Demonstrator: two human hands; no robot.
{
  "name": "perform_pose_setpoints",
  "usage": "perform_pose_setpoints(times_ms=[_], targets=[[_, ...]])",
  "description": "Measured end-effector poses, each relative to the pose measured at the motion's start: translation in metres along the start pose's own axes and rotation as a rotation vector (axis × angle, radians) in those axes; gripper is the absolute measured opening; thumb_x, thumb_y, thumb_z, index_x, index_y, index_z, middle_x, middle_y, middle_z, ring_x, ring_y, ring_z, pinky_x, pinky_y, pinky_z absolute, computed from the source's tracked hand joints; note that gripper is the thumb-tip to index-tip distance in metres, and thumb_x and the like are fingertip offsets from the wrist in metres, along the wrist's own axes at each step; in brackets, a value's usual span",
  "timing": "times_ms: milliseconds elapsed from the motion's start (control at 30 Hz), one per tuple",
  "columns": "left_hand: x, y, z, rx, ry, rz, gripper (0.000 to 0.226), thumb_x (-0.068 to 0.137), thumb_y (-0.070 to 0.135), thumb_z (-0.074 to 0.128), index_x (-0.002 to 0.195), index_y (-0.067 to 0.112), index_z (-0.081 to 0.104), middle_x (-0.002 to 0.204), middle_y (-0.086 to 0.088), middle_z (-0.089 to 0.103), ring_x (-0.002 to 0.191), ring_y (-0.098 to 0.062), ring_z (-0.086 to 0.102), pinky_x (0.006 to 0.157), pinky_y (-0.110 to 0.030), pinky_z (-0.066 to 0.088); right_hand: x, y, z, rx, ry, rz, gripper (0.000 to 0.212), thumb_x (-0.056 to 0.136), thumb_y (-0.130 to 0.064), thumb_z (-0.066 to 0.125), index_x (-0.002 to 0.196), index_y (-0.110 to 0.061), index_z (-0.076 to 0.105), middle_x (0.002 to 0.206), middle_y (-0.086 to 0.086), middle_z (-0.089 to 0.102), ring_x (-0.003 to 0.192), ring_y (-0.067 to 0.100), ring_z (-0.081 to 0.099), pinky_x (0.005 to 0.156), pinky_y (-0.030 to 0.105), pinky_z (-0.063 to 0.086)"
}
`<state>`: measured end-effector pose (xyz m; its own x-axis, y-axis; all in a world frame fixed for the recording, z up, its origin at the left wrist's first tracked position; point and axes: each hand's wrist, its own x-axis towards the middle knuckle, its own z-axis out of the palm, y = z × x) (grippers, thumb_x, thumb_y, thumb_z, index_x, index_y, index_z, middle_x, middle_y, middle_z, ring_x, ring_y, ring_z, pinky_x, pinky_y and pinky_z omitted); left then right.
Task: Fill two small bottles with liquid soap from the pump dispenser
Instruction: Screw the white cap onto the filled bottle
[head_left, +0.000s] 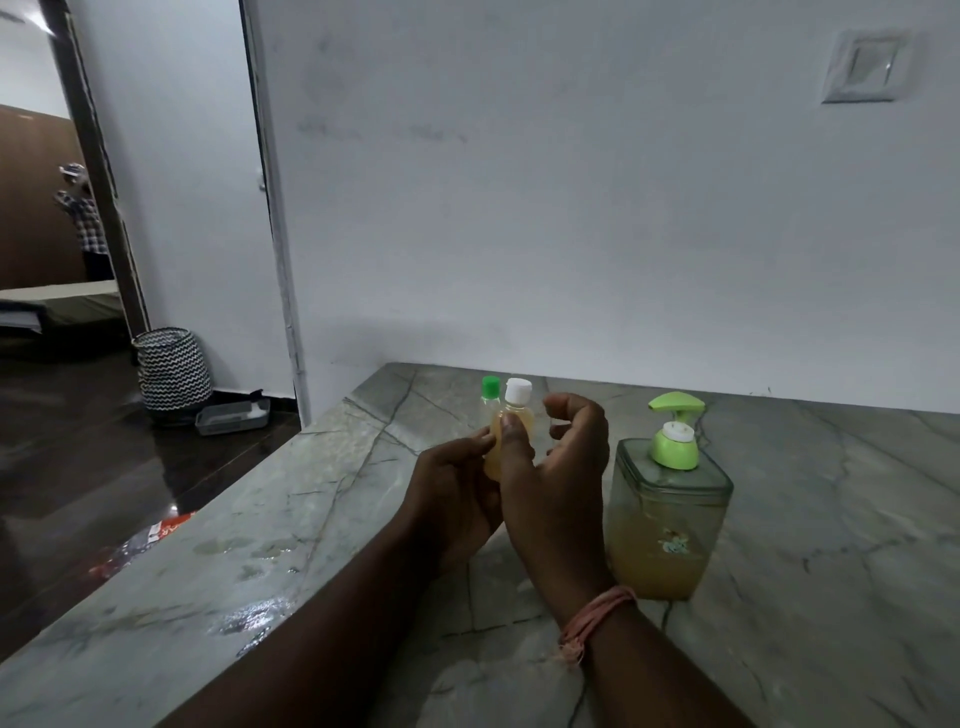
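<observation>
We grip the filled white-capped small clear bottle (506, 441) in our left hand (457, 493); our right hand (561, 467), loosely curled and empty, likely sets it down next.

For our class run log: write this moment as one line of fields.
left hand: holds white-capped bottle, capped, amber soap inside | right hand: beside it, holds nothing | green-capped bottle: behind | pump dispenser: untouched
</observation>
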<state>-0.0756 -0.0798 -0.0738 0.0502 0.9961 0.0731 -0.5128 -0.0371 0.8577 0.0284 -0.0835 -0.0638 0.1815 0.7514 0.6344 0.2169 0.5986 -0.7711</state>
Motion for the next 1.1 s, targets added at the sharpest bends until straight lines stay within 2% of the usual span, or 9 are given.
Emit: perform_pose_setpoints(times_ms=[133, 333, 500, 567, 633, 767, 867, 967, 1100], targets=[[-0.002, -0.001, 0.001, 0.005, -0.073, -0.02, 0.044, 0.083, 0.028, 0.049, 0.117, 0.006, 0.066, 0.106, -0.02, 0.07, 0.091, -0.028, 0.069, 0.082, -0.037, 0.052, 0.0, 0.003, 0.002, 0.059, -0.089, 0.078, 0.049, 0.099, -0.04, 0.05, 0.146, -0.029, 0.037, 0.135, -0.011, 0.045, 0.126, 0.004, 0.041, 0.1, 0.027, 0.043], [-0.002, -0.003, 0.001, 0.048, -0.092, -0.078, 0.048, 0.086, 0.035, 0.048, 0.115, 0.0, 0.062, 0.098, -0.018, 0.061, 0.08, -0.026, 0.06, 0.071, -0.034, 0.044, 0.006, -0.005, -0.002, 0.261, -0.07, 0.187, 0.038, 0.105, -0.038, 0.039, 0.139, -0.028, 0.051, 0.131, -0.009, 0.058, 0.121, 0.007, 0.053, 0.104, 0.033, 0.045], [-0.001, -0.002, -0.002, 0.008, -0.124, -0.089, 0.055, 0.083, 0.033, 0.051, 0.125, -0.002, 0.056, 0.105, -0.02, 0.061, 0.082, -0.027, 0.061, 0.072, -0.034, 0.048, 0.013, -0.004, -0.002, 0.286, -0.018, 0.232, 0.017, 0.096, -0.028, 0.062, 0.112, -0.023, 0.063, 0.104, -0.004, 0.067, 0.096, 0.012, 0.063, 0.084, 0.035, 0.055], [-0.001, -0.002, -0.001, 0.013, -0.158, -0.077, 0.058, 0.083, 0.03, 0.054, 0.133, 0.0, 0.053, 0.116, -0.022, 0.062, 0.093, -0.03, 0.066, 0.079, -0.039, 0.054, 0.015, -0.001, -0.003, 0.291, 0.033, 0.245, 0.027, 0.086, -0.029, 0.075, 0.104, -0.019, 0.058, 0.098, 0.002, 0.063, 0.088, 0.015, 0.062, 0.077, 0.034, 0.055], [0.001, -0.004, 0.0, 0.024, -0.168, -0.073, 0.059, 0.085, 0.03, 0.05, 0.137, 0.003, 0.05, 0.118, -0.021, 0.064, 0.093, -0.029, 0.071, 0.075, -0.037, 0.059, 0.015, -0.001, -0.004, 0.304, 0.023, 0.256, 0.038, 0.082, -0.032, 0.079, 0.106, -0.019, 0.052, 0.098, 0.001, 0.057, 0.083, 0.011, 0.058, 0.073, 0.028, 0.053], [0.003, -0.005, -0.003, 0.045, -0.168, -0.113, 0.058, 0.086, 0.033, 0.047, 0.131, -0.004, 0.053, 0.108, -0.022, 0.061, 0.082, -0.027, 0.062, 0.068, -0.032, 0.049, 0.013, 0.003, -0.003, 0.364, -0.075, 0.282, 0.032, 0.096, -0.045, 0.058, 0.125, -0.031, 0.055, 0.11, -0.012, 0.06, 0.098, 0.006, 0.06, 0.085, 0.03, 0.052], [0.005, -0.005, -0.005, 0.051, -0.147, -0.129, 0.048, 0.084, 0.034, 0.046, 0.114, -0.001, 0.057, 0.086, -0.016, 0.065, 0.068, -0.023, 0.055, 0.064, -0.029, 0.039, 0.014, 0.005, -0.001, 0.368, -0.058, 0.286, 0.022, 0.102, -0.04, 0.045, 0.106, -0.036, 0.067, 0.095, -0.011, 0.065, 0.091, 0.02, 0.063, 0.072, 0.037, 0.05], [0.005, -0.005, -0.005, 0.053, -0.128, -0.135, 0.054, 0.082, 0.035, 0.05, 0.119, -0.003, 0.055, 0.093, -0.02, 0.063, 0.072, -0.025, 0.056, 0.07, -0.032, 0.039, 0.017, 0.005, -0.001, 0.342, -0.02, 0.316, 0.02, 0.1, -0.04, 0.052, 0.094, -0.032, 0.069, 0.084, -0.009, 0.064, 0.081, 0.02, 0.062, 0.069, 0.041, 0.052], [0.007, -0.008, -0.005, 0.067, -0.14, -0.135, 0.068, 0.079, 0.037, 0.059, 0.132, -0.004, 0.048, 0.116, -0.028, 0.05, 0.095, -0.035, 0.05, 0.094, -0.047, 0.031, 0.02, 0.007, -0.002, 0.275, -0.004, 0.339, 0.02, 0.101, -0.04, 0.05, 0.092, -0.029, 0.064, 0.086, -0.009, 0.063, 0.082, 0.014, 0.061, 0.08, 0.044, 0.056]])
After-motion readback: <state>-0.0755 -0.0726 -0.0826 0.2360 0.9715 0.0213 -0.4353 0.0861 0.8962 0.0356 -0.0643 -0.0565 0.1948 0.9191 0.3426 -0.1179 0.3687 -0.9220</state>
